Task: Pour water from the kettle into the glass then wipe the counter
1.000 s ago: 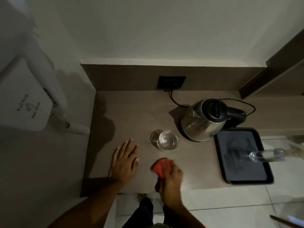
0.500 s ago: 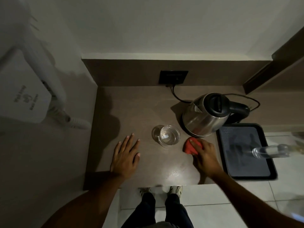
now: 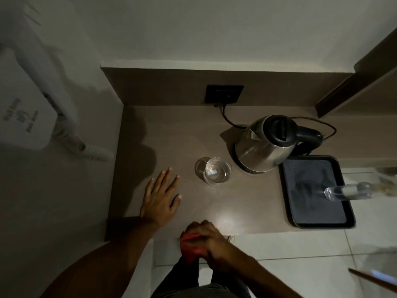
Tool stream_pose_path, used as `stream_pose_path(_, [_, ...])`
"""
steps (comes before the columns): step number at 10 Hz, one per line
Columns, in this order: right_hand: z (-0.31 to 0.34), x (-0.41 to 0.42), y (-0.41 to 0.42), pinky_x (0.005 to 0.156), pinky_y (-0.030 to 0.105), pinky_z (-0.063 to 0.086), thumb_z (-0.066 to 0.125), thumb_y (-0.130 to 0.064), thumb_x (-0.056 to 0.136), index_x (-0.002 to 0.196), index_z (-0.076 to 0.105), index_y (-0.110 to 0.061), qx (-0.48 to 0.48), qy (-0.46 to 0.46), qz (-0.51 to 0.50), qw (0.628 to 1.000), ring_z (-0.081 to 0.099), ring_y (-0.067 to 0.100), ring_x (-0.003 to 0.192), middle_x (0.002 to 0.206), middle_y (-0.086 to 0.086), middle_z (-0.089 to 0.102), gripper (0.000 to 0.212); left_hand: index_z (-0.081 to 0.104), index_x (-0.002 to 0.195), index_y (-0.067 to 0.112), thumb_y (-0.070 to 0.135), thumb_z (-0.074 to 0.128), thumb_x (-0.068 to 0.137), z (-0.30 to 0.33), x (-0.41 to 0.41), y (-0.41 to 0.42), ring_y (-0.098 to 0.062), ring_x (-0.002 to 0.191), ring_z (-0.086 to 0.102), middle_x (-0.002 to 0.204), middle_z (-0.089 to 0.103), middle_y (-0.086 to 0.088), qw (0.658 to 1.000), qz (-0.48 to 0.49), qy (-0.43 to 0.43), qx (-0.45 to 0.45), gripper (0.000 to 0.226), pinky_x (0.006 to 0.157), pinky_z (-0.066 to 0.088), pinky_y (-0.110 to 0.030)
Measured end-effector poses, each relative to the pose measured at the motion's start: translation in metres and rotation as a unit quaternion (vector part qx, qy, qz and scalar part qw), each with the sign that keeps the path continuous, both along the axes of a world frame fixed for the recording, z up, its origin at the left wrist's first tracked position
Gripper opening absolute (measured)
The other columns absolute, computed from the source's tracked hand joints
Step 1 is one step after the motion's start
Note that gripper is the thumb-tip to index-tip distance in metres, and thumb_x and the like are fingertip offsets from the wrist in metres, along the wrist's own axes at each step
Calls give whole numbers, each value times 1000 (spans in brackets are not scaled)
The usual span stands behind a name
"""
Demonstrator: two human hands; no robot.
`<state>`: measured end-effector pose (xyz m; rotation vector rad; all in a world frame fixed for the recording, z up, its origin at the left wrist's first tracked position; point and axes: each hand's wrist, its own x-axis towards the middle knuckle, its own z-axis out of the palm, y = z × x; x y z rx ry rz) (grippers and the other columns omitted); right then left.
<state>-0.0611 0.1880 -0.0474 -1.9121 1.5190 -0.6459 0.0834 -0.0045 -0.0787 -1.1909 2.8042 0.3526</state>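
1. The cloth (image 3: 190, 247) is small, red and soft. It crumples to whatever shape the hand gives it, weighs next to nothing, and by my guess turns a little slick once damp. The best hold looks like a loose bunch under the palm, so that the flat of it meets the surface (image 3: 247, 203).
2. The right hand (image 3: 209, 241) is closed around the cloth, fingers curled over the top, with the red showing below and to the left of the knuckles. Hand and cloth sit at the near edge of the surface, partly past it over the floor.
3. The left hand (image 3: 161, 198) lies flat on the surface with its fingers spread, holding nothing, up and left of the right hand.
4. The glass (image 3: 217, 172) stands beyond the right hand, well apart, just right of the left hand's fingertips. It looks fragile and easy to knock over.
5. The kettle (image 3: 266, 147) stands farther off, up and right, just beside the glass.
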Motion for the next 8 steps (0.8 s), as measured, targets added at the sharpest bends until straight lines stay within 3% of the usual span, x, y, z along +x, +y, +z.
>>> stream_pose_path(1, [17,-46,13,108,33,32,64,-26,90,123,67,-26,38,-36,-88,995,39,-1,129,135,-19,52,34,28,155,26,55,28,95,3,-1,1,-22,153,18,167,20,-4,1000,0,-6,6,66,120,14,-44])
stream_pose_path(2, [42,-113,27,106,37,39,55,-46,92,114,70,-24,8,-56,-275,960,53,14,122,128,-11,62,34,25,156,26,62,16,96,4,0,0,-23,154,15,167,17,-5,1000,-4,-21,6,70,121,9,-43])
stream_pose_path(3, [46,-188,50,101,55,42,50,-40,92,126,60,-13,36,37,-440,896,53,32,119,128,13,59,44,22,156,26,67,4,93,6,-1,1,-23,155,12,168,13,-4,1000,-6,-23,11,78,121,8,-43])
stream_pose_path(4, [22,-216,79,96,70,38,61,-18,89,140,45,-11,127,189,-516,826,42,51,122,140,28,44,54,20,157,27,69,0,92,7,-2,1,-21,155,7,169,9,-3,1000,-3,-23,15,80,123,15,-47])
stream_pose_path(5, [6,-206,93,103,69,24,39,-51,98,152,22,-25,212,211,-509,807,28,44,138,159,14,22,63,20,157,26,68,7,94,8,-4,0,-22,155,8,169,10,-4,999,3,-31,29,77,123,17,-49])
stream_pose_path(6, [1,-207,95,108,65,15,19,-70,91,153,2,-38,221,198,-487,821,11,29,147,164,-1,8,72,12,158,27,68,13,93,3,-3,0,-22,155,0,169,1,-3,998,-8,-53,29,76,123,8,-48])
stream_pose_path(7, [10,-219,96,110,64,13,15,-78,83,153,-5,-37,256,217,-460,822,6,25,148,165,-1,1,83,-13,153,28,73,0,87,7,-5,-5,-20,151,-22,167,-18,-3,993,-19,-99,67,81,121,-8,-46])
stream_pose_path(8, [29,-209,83,111,66,8,14,-84,77,154,0,-36,266,221,-462,816,-4,27,149,164,-1,-10,91,-18,152,26,85,-16,69,24,-15,-2,-23,150,-25,166,-22,-5,989,-10,-107,104,102,121,-8,-48])
